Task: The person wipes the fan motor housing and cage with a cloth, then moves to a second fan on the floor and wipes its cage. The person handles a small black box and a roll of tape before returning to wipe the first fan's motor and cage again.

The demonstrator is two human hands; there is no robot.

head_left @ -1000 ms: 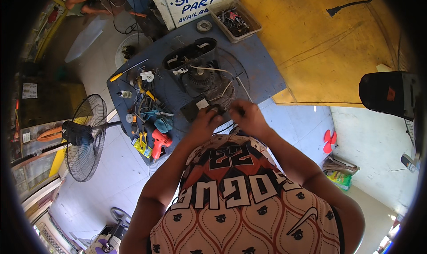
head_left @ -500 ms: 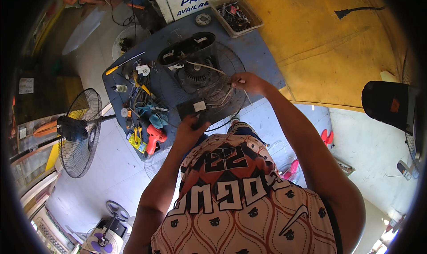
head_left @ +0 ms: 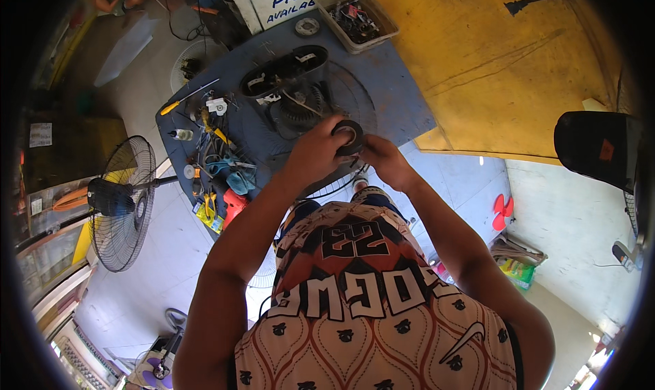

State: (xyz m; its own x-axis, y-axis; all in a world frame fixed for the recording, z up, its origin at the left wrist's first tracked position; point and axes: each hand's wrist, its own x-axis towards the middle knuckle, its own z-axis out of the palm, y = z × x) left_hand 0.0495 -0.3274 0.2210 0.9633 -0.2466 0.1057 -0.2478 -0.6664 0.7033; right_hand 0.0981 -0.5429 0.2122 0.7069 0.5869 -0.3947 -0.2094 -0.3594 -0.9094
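My left hand [head_left: 317, 152] is closed round a roll of black tape [head_left: 357, 132], held over the near edge of the blue table. Close against the roll, my right hand [head_left: 387, 162] has its fingers pinched together; what is between them is too small to make out. Just beyond both hands stands an opened black appliance housing [head_left: 285, 76], its hollow oval end facing up. A ribbed round motor part [head_left: 300, 107] and a pale wire [head_left: 312, 105] show beside it. A round wire fan guard [head_left: 365, 93] lies flat beneath, partly hidden by my hands.
Left on the blue table [head_left: 402, 90] are a yellow-handled screwdriver [head_left: 174, 106], a small bottle [head_left: 181, 135], a teal-handled tool [head_left: 239, 180] and a red power tool [head_left: 234, 204]. A bin of small parts [head_left: 361, 45] stands at the back. A standing fan [head_left: 123, 202] is at the left.
My left hand has come up and right from the dark flat piece and now holds the tape roll. My right hand has moved slightly down, close to the left.
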